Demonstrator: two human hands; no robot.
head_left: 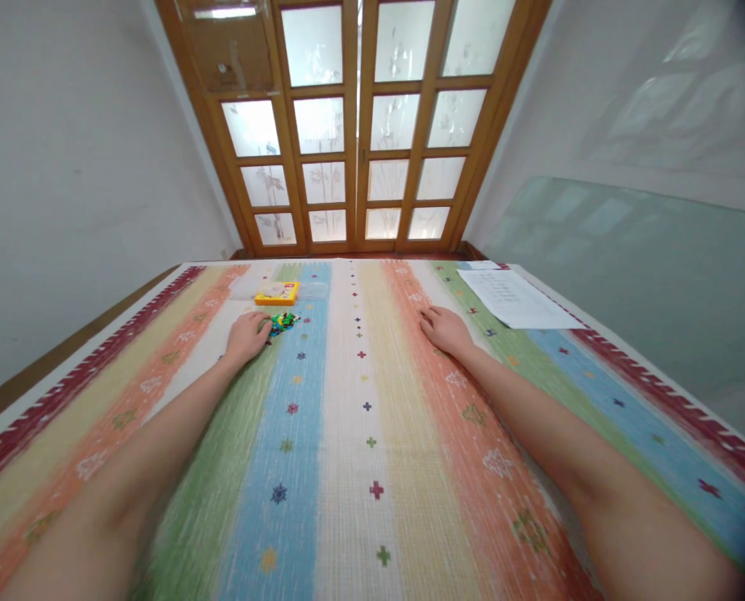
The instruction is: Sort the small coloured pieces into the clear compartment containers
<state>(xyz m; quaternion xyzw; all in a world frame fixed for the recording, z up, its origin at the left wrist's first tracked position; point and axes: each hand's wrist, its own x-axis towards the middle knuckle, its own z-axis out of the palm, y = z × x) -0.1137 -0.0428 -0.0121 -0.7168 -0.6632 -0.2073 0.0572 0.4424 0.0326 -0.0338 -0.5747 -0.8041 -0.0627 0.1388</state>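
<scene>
My left hand (245, 335) lies on the striped cloth (359, 434), its fingers curled at the edge of a small pile of coloured pieces (283, 321), mostly green, blue and yellow. Whether it grips any piece is hidden by the fingers. Just beyond the pile sits a flat yellow box (277, 293) with a white label. My right hand (444, 328) rests palm down on the orange stripe, fingers spread, holding nothing. Both forearms stretch out from the near edge.
A white printed sheet (515, 296) lies at the far right of the cloth. A clear plastic bag or lid (313, 290) sits beside the yellow box. Wooden glazed doors (353, 125) stand behind the table, with white walls on both sides.
</scene>
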